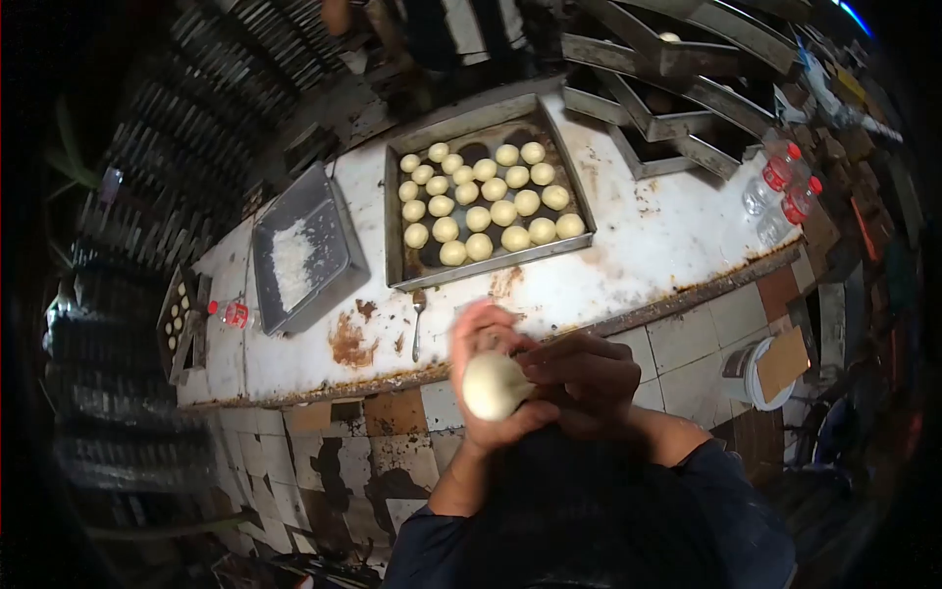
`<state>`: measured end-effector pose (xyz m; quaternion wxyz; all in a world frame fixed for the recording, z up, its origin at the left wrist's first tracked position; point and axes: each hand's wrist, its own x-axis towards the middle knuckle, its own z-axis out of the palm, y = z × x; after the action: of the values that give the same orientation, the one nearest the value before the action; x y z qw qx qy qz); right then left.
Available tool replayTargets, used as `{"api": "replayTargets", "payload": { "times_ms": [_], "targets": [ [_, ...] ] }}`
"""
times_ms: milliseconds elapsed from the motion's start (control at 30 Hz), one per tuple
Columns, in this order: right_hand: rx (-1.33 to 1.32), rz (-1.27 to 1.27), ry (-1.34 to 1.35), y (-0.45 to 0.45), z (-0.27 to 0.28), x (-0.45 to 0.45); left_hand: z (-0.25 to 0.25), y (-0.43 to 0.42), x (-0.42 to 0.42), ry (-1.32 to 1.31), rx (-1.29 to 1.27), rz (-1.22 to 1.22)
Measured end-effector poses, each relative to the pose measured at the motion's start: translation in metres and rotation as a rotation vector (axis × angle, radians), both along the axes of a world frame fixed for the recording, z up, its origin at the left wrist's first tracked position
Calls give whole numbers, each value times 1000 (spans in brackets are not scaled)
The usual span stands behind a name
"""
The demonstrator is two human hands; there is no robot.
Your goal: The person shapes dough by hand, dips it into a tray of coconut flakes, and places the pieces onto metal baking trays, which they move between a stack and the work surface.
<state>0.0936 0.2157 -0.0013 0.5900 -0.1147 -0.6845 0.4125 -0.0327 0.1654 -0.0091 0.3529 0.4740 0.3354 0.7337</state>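
Note:
A pale, round dough ball (pixel 493 387) is held up in front of me, before the table's near edge. My left hand (pixel 481 339) cups it from the left and below, slightly smeared by motion. On its right side, the fingers of my right hand (pixel 584 378) close on the dough where it narrows; their tips are partly hidden. Beyond my hands, a square metal tray (pixel 392 236) holds several similar dough balls (pixel 502 213) in loose rows. A spoon (pixel 417 324) lies on the tabletop just left of my left hand.
On the white, stained table (pixel 638 231) stands a grey bin (pixel 343 250) with white flour (pixel 292 260). A red-labelled bottle (pixel 235 314) lies beside another dough tray (pixel 175 368). Stacked metal trays (pixel 687 123) and plastic bottles (pixel 775 177) stand right. A white bucket (pixel 775 393) is below. Someone stands across the table.

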Motion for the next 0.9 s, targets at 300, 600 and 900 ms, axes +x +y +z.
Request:
{"api": "replayTargets", "payload": {
  "times_ms": [300,600,900],
  "targets": [
    [167,-51,-485,17,17,16,-60,-11,-43,533,-192,377],
    [273,218,-615,21,-24,-34,-121,-6,-26,-927,-659,-238],
    [79,185,-519,41,-79,-38,-101,19,-87,1194,-570,-275]
  ]
}}
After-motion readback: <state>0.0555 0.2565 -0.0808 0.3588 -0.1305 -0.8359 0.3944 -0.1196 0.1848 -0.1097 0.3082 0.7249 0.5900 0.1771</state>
